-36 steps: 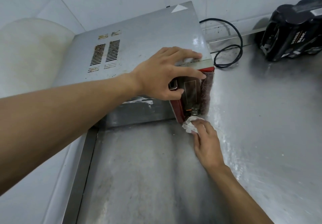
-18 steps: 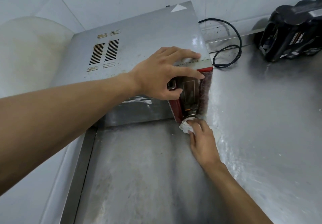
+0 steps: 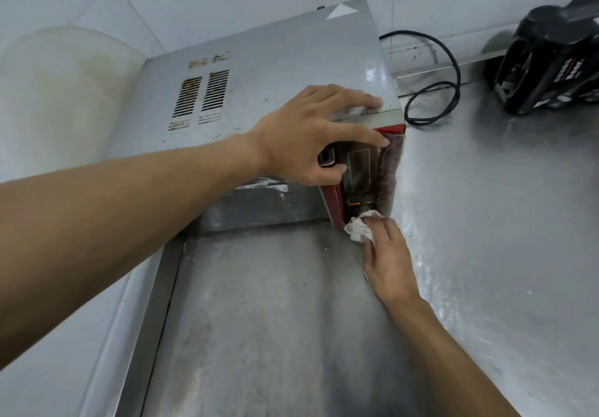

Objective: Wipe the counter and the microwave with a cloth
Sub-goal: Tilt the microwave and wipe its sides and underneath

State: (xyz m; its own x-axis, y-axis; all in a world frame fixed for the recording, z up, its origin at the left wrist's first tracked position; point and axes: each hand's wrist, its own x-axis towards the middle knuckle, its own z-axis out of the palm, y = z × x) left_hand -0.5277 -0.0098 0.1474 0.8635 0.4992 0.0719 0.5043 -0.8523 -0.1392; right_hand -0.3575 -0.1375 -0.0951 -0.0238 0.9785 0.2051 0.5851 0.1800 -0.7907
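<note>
1. Head view first: we see a crumpled white cloth (image 3: 358,232) pushed against the bottom of the microwave (image 3: 275,70), at the red-trimmed control-panel end of its front, right where the microwave meets the counter (image 3: 486,238).
2. Our right hand (image 3: 389,264) holds that cloth. Its fingers (image 3: 377,223) are bent over the wad and press it into the microwave's lower corner, and the wrist lies low over the counter in front of the microwave.
3. Our left hand (image 3: 308,138) rests on the microwave's top front edge and holds nothing. Its fingers (image 3: 356,100) are spread and nearly straight, with one reaching across the front panel. The thumb lies against the front, next to the door handle (image 3: 327,157).
4. On top of the microwave we see two rows of vent slots (image 3: 202,95), with rusty marks around them.
5. A black cord (image 3: 453,70) loops on the counter just beside the microwave's far side.
6. A black appliance (image 3: 551,60) stands on the counter beyond the cord, well apart from the microwave.
7. A pale rounded board (image 3: 58,99) leans on the wall at the microwave's other side.
</note>
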